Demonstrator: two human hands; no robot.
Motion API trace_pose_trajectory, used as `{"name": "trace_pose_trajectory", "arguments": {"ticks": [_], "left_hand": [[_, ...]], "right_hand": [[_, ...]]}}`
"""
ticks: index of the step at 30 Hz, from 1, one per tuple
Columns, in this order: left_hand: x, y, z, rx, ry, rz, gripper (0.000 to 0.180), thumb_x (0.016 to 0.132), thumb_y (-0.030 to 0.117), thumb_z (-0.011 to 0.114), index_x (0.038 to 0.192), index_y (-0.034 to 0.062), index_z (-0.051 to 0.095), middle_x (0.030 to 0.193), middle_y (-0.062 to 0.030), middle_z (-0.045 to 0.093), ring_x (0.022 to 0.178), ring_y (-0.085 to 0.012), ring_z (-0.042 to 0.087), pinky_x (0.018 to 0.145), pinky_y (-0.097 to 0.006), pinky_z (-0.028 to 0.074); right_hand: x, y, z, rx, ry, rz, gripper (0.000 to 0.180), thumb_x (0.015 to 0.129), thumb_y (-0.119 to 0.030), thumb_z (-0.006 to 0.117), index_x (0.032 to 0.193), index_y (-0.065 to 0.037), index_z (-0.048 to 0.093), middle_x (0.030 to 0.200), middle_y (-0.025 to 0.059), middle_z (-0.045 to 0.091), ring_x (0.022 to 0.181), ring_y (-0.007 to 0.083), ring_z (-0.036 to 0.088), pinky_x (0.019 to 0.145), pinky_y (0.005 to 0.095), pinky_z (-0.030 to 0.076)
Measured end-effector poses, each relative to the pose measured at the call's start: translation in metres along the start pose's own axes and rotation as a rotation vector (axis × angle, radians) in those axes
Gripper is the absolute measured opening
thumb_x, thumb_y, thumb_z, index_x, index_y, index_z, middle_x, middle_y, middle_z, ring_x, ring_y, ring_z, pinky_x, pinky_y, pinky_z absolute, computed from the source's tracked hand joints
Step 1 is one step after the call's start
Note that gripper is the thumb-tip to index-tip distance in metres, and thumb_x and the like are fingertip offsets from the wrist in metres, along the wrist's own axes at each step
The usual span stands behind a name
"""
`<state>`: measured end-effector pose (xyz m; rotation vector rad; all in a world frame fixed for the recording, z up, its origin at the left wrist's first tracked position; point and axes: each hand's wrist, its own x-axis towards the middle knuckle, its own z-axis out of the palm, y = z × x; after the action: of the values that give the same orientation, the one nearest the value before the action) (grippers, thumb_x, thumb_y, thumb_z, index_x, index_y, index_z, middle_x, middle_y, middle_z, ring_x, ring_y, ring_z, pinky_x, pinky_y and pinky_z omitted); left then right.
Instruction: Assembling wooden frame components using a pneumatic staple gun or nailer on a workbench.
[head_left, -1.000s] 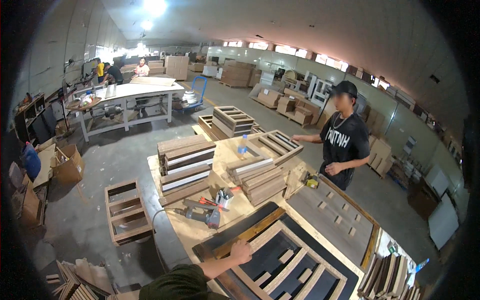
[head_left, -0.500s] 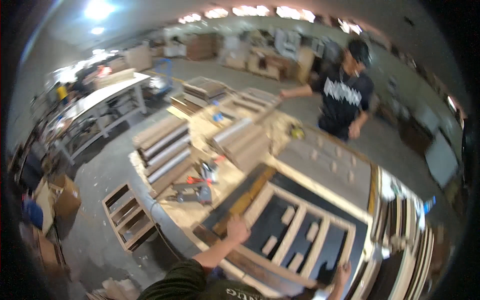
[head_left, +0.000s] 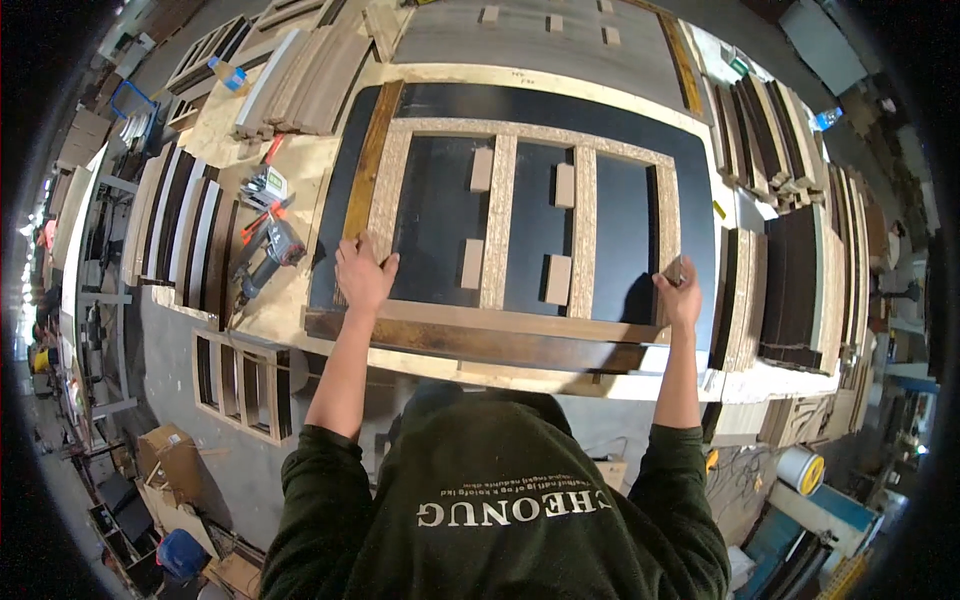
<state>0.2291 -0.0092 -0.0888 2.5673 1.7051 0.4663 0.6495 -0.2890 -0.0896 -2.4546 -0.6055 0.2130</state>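
A wooden frame (head_left: 505, 210) with two inner crossbars lies flat on a black panel (head_left: 440, 100). My left hand (head_left: 363, 275) grips its left rail near the lower corner, thumb over the inner edge. On the opposite side my right hand (head_left: 680, 292) is closed around the right rail. Small wooden blocks, among them one block (head_left: 565, 186) in the middle opening, sit beside the crossbars inside the frame. A dark brown wooden strip (head_left: 375, 150) runs along the frame's left side, and another brown strip (head_left: 450, 338) lies along its near edge.
Left of the panel, a nail gun (head_left: 270, 255) and a tape measure (head_left: 264, 186) lie on the plywood table. Stacked boards (head_left: 305, 85) stand beyond them, with more boards (head_left: 765, 140) at the right. A second frame (head_left: 240, 385) is on the floor at lower left.
The view has swung down and right, so the table fills more of it and the co-worker is out of sight. Both hands remain at the frame's two sides.
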Motion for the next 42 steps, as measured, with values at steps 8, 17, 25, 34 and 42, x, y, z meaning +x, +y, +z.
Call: {"name": "trace_pose_trajectory", "arguments": {"ticks": [8, 17, 25, 34, 42], "left_hand": [[-0.005, -0.01, 0.0, -0.04, -0.004, -0.029, 0.058, 0.069, 0.03, 0.076, 0.115, 0.0017, 0.055, 0.104, -0.0157, 0.051, 0.098, -0.034, 0.051, 0.081, -0.044, 0.044], [-0.011, -0.017, -0.003, -0.145, -0.013, -0.022, 0.066, 0.065, 0.034, 0.079, 0.117, 0.0022, 0.054, 0.103, -0.0172, 0.051, 0.095, -0.0356, 0.053, 0.082, -0.044, 0.045], [0.02, -0.041, -0.004, -0.305, -0.001, 0.128, 0.073, 0.067, 0.044, 0.076, 0.122, 0.003, 0.05, 0.114, -0.0175, 0.049, 0.103, -0.036, 0.05, 0.087, -0.043, 0.043], [0.02, -0.039, 0.009, -0.27, -0.1, 0.262, 0.07, 0.074, 0.031, 0.067, 0.133, 0.006, 0.038, 0.138, -0.0188, 0.034, 0.13, -0.0382, 0.029, 0.106, -0.057, 0.021], [0.011, -0.143, -0.007, -0.535, 0.089, 0.224, 0.058, 0.077, 0.03, 0.065, 0.127, 0.0073, 0.047, 0.13, -0.0194, 0.042, 0.119, -0.0371, 0.041, 0.096, -0.053, 0.033]], "right_hand": [[-0.017, -0.017, -0.006, -0.087, -0.022, 0.07, 0.066, 0.067, -0.027, 0.078, 0.124, -0.004, 0.054, 0.104, 0.0175, 0.065, 0.096, 0.0302, 0.064, 0.084, 0.0375, 0.048], [-0.019, -0.018, 0.005, -0.178, 0.05, 0.036, 0.07, 0.067, -0.026, 0.077, 0.128, -0.004, 0.049, 0.107, 0.0211, 0.063, 0.1, 0.0336, 0.061, 0.085, 0.0404, 0.047], [-0.13, -0.189, 0.096, 0.162, -0.228, -0.661, 0.047, 0.077, -0.022, 0.071, 0.118, -0.004, 0.057, 0.113, 0.0166, 0.061, 0.103, 0.0315, 0.06, 0.088, 0.0389, 0.048], [-0.236, -0.272, 0.175, -0.018, -0.527, -0.678, 0.046, 0.064, -0.026, 0.077, 0.102, -0.007, 0.061, 0.097, 0.0114, 0.06, 0.095, 0.0316, 0.056, 0.086, 0.0401, 0.044], [-0.222, -0.27, 0.17, -0.009, -0.604, -0.707, 0.071, 0.065, -0.024, 0.074, 0.129, -0.013, 0.045, 0.091, 0.0112, 0.061, 0.09, 0.0328, 0.057, 0.082, 0.0412, 0.046]]}}
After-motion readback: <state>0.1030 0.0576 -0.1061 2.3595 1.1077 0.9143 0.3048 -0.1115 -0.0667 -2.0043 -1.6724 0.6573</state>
